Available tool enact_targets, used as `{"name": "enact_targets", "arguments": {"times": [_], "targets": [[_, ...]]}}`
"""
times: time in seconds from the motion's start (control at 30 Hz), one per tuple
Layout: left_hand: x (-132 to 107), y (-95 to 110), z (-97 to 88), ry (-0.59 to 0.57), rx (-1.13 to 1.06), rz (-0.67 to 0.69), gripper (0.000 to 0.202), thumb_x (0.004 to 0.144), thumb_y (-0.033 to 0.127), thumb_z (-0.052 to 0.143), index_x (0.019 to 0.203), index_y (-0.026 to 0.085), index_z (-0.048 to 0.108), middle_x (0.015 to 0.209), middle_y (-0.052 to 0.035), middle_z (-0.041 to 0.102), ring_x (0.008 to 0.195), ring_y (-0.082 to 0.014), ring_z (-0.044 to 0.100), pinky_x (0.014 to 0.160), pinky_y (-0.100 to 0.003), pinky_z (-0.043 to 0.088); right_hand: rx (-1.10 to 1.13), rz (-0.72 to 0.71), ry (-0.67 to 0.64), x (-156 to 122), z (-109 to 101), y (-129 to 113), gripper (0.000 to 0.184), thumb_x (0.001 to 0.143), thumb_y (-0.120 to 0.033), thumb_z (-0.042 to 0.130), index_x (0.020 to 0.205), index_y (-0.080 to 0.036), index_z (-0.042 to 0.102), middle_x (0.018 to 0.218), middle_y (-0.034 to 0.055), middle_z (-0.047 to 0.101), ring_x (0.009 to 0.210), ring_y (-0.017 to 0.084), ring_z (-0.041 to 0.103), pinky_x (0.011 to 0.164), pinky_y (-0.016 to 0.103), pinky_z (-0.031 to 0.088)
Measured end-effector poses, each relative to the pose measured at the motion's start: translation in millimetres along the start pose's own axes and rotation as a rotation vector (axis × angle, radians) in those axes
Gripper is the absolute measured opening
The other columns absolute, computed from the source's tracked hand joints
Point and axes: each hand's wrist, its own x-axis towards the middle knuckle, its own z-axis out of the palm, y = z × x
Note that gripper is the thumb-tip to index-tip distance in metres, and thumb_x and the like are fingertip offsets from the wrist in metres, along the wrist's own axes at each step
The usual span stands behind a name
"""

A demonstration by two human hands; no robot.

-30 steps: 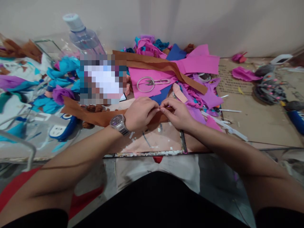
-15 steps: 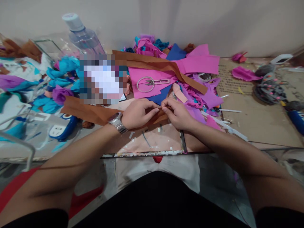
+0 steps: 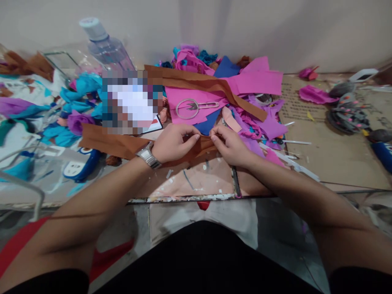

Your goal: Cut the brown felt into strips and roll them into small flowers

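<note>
A long brown strip of crepe paper or cloth (image 3: 114,139) runs from the left under my wrist to my fingers. My left hand (image 3: 174,143), wearing a metal watch (image 3: 148,156), pinches its upper edge between thumb and fingers. Just to the right, my right hand (image 3: 228,143) pinches the end of the same edge, with a short stretch of brown between the two hands. Beyond them, thread snips (image 3: 200,107) lie on pink sheets (image 3: 260,79) with a blue piece (image 3: 211,122) partly beneath. Another brown strip (image 3: 196,81) crosses the pink sheets.
A clear bottle (image 3: 112,53) with a white cap stands at the back left, near a blurred-out phone-like object (image 3: 131,102). Blue and purple scraps (image 3: 79,108) crowd the left. A pincushion (image 3: 349,114) sits on cardboard (image 3: 318,151) at right, near white sticks (image 3: 298,142).
My left hand has slid slightly left along the brown strip and my right hand slightly right, so the gap between them is wider. Both still pinch the strip.
</note>
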Motion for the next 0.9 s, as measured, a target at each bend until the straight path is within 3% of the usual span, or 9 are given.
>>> {"name": "enact_targets", "arguments": {"times": [0.2,0.3,0.47,0.7,0.9], "targets": [[3.7,-8.6,-4.1,0.086,0.218,-0.025,0.026,0.094,0.03,0.056,0.097,0.017,0.078,0.085,-0.0051,0.078,0.079,-0.022,0.069,0.093,-0.038,0.052,0.013,0.036,0.037,0.2,0.5,3.2,0.017,0.104,-0.034,0.051,0.092,-0.022,0.056,0.086,0.0026,0.059,0.082,0.019,0.054,0.08,0.035,0.044],[3.8,-9.7,-4.5,0.105,0.274,-0.008,0.027,0.093,0.026,0.053,0.099,0.017,0.077,0.089,-0.0064,0.078,0.082,-0.0234,0.069,0.092,-0.039,0.051,0.025,0.036,0.048,0.1,1.3,4.6,0.018,0.103,-0.034,0.054,0.091,-0.021,0.058,0.087,0.0029,0.062,0.083,0.019,0.057,0.082,0.034,0.045],[1.2,0.2,-3.6,-0.07,0.133,0.113,0.032,0.093,0.035,0.058,0.111,0.018,0.078,0.106,-0.0073,0.081,0.093,-0.0234,0.073,0.087,-0.034,0.052,0.044,0.011,0.038,-1.0,4.8,2.3,0.016,0.101,-0.034,0.057,0.092,-0.021,0.062,0.089,0.0037,0.067,0.083,0.019,0.06,0.082,0.034,0.049],[-0.8,4.1,-1.0,-0.167,0.043,0.084,0.027,0.094,0.032,0.058,0.102,0.021,0.081,0.095,-0.0031,0.082,0.08,-0.0179,0.071,0.078,-0.029,0.049,0.107,0.018,-0.027,-4.4,3.2,-4.7,0.016,0.097,-0.036,0.068,0.103,-0.021,0.071,0.102,0.0056,0.075,0.091,0.02,0.069,0.085,0.034,0.056],[0.4,4.0,-4.4,-0.229,-0.119,0.024,0.03,0.096,0.039,0.06,0.096,0.017,0.08,0.087,-0.002,0.079,0.073,-0.0148,0.066,0.07,-0.026,0.047,0.142,0.067,0.009,-5.6,5.0,-6.3,0.013,0.092,-0.031,0.072,0.098,-0.02,0.075,0.096,0.0048,0.08,0.082,0.019,0.073,0.079,0.032,0.059]]}}
